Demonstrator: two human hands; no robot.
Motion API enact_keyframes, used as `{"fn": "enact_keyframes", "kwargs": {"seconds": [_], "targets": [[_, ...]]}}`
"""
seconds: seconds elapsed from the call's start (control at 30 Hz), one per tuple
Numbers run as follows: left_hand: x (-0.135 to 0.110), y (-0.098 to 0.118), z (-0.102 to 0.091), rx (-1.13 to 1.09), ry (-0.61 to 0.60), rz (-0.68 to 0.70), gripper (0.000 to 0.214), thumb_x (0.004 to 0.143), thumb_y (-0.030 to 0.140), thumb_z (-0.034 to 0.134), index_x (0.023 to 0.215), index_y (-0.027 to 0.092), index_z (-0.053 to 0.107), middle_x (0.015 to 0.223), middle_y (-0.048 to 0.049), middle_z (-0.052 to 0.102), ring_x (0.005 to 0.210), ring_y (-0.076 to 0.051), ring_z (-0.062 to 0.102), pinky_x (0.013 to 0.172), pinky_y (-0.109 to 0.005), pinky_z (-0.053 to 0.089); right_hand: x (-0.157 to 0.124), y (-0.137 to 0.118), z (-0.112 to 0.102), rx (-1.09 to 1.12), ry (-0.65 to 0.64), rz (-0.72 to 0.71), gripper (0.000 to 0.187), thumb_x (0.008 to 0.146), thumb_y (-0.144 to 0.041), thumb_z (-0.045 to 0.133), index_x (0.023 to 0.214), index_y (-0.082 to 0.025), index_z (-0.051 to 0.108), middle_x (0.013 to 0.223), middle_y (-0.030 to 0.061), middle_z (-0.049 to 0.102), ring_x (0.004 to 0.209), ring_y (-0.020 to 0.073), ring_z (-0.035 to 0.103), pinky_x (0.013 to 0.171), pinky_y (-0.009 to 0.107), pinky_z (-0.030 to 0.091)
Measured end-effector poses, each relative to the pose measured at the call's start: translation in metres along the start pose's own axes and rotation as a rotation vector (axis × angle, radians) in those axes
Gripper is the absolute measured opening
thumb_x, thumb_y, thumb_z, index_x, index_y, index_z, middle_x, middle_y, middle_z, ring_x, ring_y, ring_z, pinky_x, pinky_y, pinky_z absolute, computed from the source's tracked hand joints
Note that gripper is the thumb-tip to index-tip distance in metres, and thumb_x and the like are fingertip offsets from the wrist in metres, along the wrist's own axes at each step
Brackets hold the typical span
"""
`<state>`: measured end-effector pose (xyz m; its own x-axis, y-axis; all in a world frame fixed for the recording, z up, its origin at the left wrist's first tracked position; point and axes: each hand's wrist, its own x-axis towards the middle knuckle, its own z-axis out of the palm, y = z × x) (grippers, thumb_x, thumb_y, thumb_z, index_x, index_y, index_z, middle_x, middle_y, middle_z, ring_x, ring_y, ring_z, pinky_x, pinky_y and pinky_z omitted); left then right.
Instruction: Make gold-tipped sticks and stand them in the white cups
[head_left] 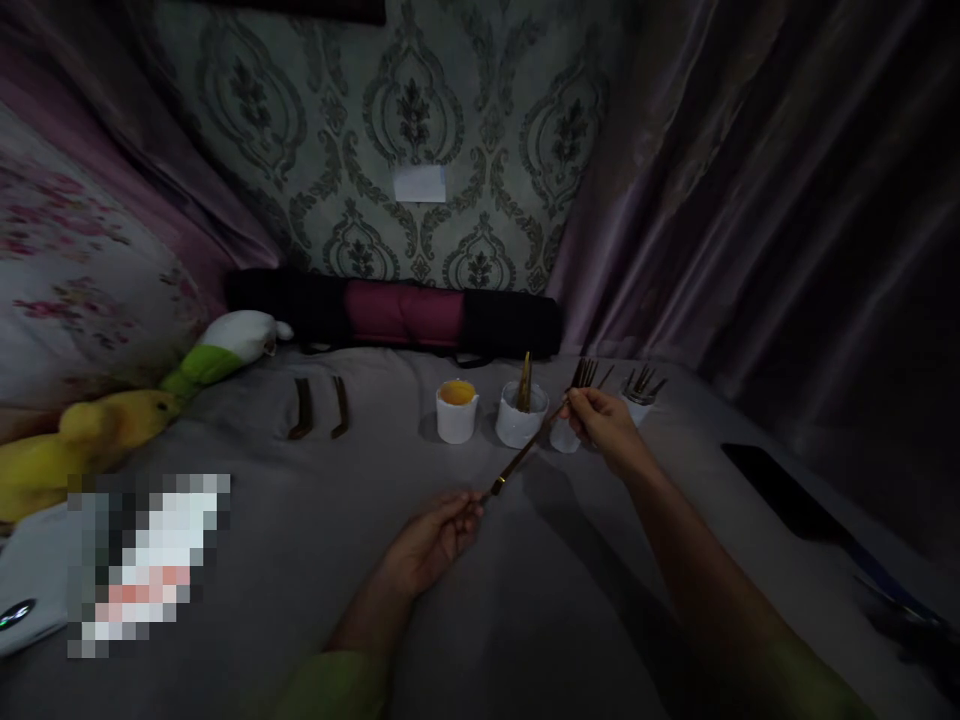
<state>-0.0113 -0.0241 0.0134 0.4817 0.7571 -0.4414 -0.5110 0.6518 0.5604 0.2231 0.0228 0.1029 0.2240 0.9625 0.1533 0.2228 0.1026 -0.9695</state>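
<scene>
A thin brown paintbrush [525,452] with a gold band slants between my hands, above the grey cloth. The fingers of my left hand [439,535] are closed around its lower end, so the tip is hidden. At the upper end, my right hand [600,420] pinches the handle. Just behind the brush stands a white cup [517,428] with gold-coloured slim items [525,385] upright in it. Left of that is a white cup [455,420] with a yellow inside. Partly covered by my right hand, another white container [564,436] holds several thin dark pieces [584,373].
Farther right, a white container [637,408] holds dark sticks. Two dark bent pieces [301,408] lie left of the cups. A black and maroon roll [405,312] lies along the wall. Plush toys [97,430] are at left, a dark flat object [780,490] at right.
</scene>
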Motion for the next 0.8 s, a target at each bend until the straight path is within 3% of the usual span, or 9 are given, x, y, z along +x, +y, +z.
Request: {"fn": "enact_keyframes", "kwargs": {"seconds": [0.57,0.8], "targets": [[0.004,0.005,-0.007,-0.182,-0.028,-0.038,0.009,0.076,0.013,0.054,0.083,0.009,0.059,0.068,-0.0013,0.056,0.054,-0.004,0.048,0.05,-0.017,0.039,0.035,-0.054,-0.031,-0.124,0.137,-0.132,0.027,0.074,-0.042,0.053,0.067,-0.017,0.056,0.052,0.0008,0.053,0.035,0.005,0.036,0.033,0.02,0.025],[0.003,0.006,-0.006,-0.205,-0.007,-0.056,0.009,0.077,0.012,0.052,0.082,0.009,0.058,0.068,-0.0017,0.055,0.053,-0.005,0.049,0.049,-0.017,0.038,0.053,-0.065,-0.041,-0.225,0.2,-0.233,0.031,0.076,-0.044,0.05,0.06,-0.018,0.055,0.048,0.0023,0.052,0.036,0.0069,0.039,0.033,0.021,0.027]]}}
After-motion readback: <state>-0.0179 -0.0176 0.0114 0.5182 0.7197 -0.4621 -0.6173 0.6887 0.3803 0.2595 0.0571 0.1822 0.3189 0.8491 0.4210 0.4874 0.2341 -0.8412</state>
